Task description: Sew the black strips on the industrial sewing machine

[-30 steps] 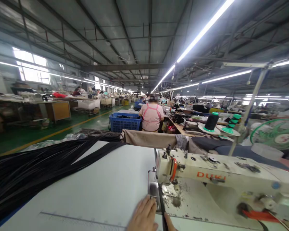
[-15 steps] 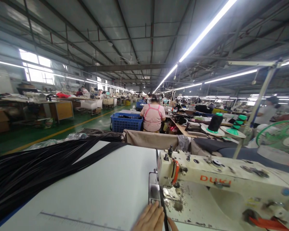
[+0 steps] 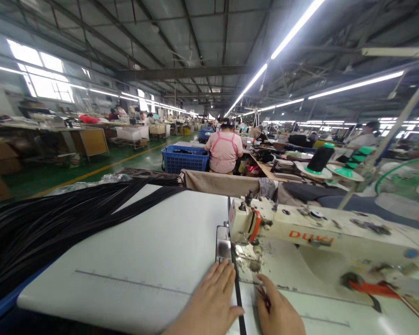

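My left hand (image 3: 214,295) lies flat beside the sewing machine's needle area, fingers stretched forward and its thumb reaching over a narrow black strip (image 3: 239,298). The strip runs front to back along the machine bed, under the presser foot area. My right hand (image 3: 279,309) is just right of the strip, its fingers curled round a small dark, pointed tool (image 3: 266,300) that looks like thread snips; most of it is hidden in the palm. The white sewing machine (image 3: 282,228), with orange lettering, stands right ahead of both hands.
Many long black strips (image 3: 73,214) hang over the left of the white table (image 3: 153,237), which bears a printed ruler scale. Thread cones (image 3: 321,158) and a green fan (image 3: 405,179) stand at right. Ahead, a person in a pink apron (image 3: 224,146) sits beside a blue crate (image 3: 185,158).
The view has tipped downward, so more of both hands shows. My right hand, barely visible before, now appears right of the strip with the small tool. My left hand stays flat near the needle area.
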`<state>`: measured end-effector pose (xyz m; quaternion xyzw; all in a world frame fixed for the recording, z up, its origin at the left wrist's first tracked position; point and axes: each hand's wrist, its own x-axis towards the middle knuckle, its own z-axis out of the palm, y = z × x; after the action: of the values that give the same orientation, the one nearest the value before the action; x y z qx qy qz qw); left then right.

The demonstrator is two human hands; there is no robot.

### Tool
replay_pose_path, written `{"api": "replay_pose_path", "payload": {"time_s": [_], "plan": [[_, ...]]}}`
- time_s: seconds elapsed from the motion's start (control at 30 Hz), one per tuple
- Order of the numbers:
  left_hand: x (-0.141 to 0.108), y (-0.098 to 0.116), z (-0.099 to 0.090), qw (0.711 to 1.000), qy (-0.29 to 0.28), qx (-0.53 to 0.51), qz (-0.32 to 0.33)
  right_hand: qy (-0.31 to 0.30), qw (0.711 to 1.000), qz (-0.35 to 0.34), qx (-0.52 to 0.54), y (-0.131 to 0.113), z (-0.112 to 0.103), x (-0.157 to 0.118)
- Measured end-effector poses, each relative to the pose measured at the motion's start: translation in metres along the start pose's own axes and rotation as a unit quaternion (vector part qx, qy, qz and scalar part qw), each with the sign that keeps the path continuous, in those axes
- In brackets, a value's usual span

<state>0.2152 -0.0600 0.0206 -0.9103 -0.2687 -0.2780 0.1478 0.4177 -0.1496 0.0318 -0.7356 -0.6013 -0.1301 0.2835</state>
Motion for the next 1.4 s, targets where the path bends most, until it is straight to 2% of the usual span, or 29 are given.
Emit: {"api": "replay_pose_path", "payload": {"time_s": [0.1, 0.2, 0.33, 0.8, 1.0, 1.2, 1.4], "plan": [[0.002, 0.003, -0.021, 0.998, -0.044, -0.031, -0.016, 0.024, 0.999, -0.038, -0.026, -0.006, -0.004, 0.000], [0.005, 0.004, -0.025, 0.996, -0.066, -0.061, -0.021, 0.030, 0.998, -0.047, -0.042, -0.014, -0.007, -0.001], [0.004, 0.003, -0.023, 0.994, -0.075, -0.072, -0.023, 0.008, 0.998, -0.020, -0.060, -0.018, -0.011, -0.003], [0.007, 0.002, -0.020, 0.989, -0.071, -0.122, -0.052, 0.001, 0.999, -0.004, -0.042, -0.023, -0.014, -0.002], [0.019, -0.009, -0.011, 0.985, -0.091, -0.138, -0.058, 0.014, 0.999, -0.009, -0.049, -0.024, -0.014, -0.002], [0.034, -0.025, -0.001, 0.985, -0.094, -0.140, -0.045, -0.001, 0.999, -0.006, -0.035, -0.025, -0.016, -0.003], [0.042, -0.031, -0.001, 0.977, -0.102, -0.171, -0.077, 0.000, 0.999, -0.005, -0.039, -0.023, -0.014, -0.004]]}}
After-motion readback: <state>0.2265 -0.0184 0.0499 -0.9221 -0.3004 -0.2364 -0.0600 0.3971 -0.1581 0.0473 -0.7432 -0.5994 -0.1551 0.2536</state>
